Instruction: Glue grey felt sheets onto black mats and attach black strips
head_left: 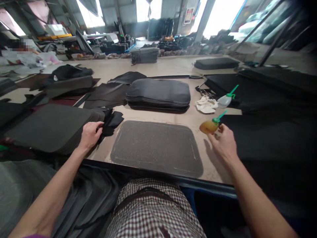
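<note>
At the worktable [194, 118], right hand [225, 142] gripped an amber bottle [207, 127] — left hand [90, 134] by black pieces [113, 123], couldn't tell if pinching.

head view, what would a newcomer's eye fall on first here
Probably the amber bottle with its bright green spout, held in the right hand at the right of the work area. Next might come the dark, round-cornered panel lying flat in the middle, with the neat stack of dark pieces just beyond it.
</note>
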A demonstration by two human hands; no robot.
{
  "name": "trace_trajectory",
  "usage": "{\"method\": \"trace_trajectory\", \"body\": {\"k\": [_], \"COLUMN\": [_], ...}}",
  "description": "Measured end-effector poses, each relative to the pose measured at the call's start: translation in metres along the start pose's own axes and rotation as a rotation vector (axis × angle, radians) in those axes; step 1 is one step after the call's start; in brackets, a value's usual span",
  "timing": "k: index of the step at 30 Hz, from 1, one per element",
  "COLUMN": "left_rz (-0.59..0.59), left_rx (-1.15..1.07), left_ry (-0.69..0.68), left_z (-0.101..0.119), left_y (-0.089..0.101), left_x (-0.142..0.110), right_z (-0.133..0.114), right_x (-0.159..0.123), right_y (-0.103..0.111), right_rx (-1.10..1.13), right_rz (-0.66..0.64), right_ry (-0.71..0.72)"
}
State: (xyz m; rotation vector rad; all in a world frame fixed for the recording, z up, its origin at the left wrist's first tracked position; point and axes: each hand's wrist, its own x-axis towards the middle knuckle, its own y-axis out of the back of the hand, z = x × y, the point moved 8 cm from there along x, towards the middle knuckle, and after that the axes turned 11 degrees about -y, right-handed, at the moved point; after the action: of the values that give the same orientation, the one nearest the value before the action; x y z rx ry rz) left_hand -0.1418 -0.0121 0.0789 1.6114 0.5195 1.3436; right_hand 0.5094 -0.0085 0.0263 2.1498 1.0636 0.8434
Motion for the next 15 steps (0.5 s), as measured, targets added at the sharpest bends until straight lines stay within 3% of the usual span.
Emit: {"method": "trace_trajectory", "body": {"k": [3, 5, 7, 9, 12, 15], "left_rz": [0.19, 0.202, 0.142, 0.081, -0.033, -0.061], "left_rx": [-0.098, -0.143, -0.164, -0.159, -0.221, -0.361], "left_ry": [0.043, -0.07, -0.271, -0.53, -0.842, -0.964], "left_z": [0.033, 0.08, 0.144, 0.215, 0.307, 0.362], "left_y": [0.043, 0.065, 0.077, 0.079, 0.069, 0.063], "left_x": [0.017, 0.03, 0.036, 0.028, 0.0, -0.024], "right_z": [-0.04, -0.076, -0.117, -0.146, -0.157, -0.147], "right_x": [-0.047, -0.088, -0.139, -0.18, -0.211, -0.221], "right_y": [0.019, 0.005, -0.017, -0.032, -0.052, -0.061], "right_rx": [0.192, 0.46, 0.654, 0.881, 1.057, 1.138], "right_rz": [-0.055, -0.398, -0.831, -1.095, -1.189, -1.137], "right_ry": [-0.028, -0.048, -0.074, -0.197, -0.435, -0.532]}}
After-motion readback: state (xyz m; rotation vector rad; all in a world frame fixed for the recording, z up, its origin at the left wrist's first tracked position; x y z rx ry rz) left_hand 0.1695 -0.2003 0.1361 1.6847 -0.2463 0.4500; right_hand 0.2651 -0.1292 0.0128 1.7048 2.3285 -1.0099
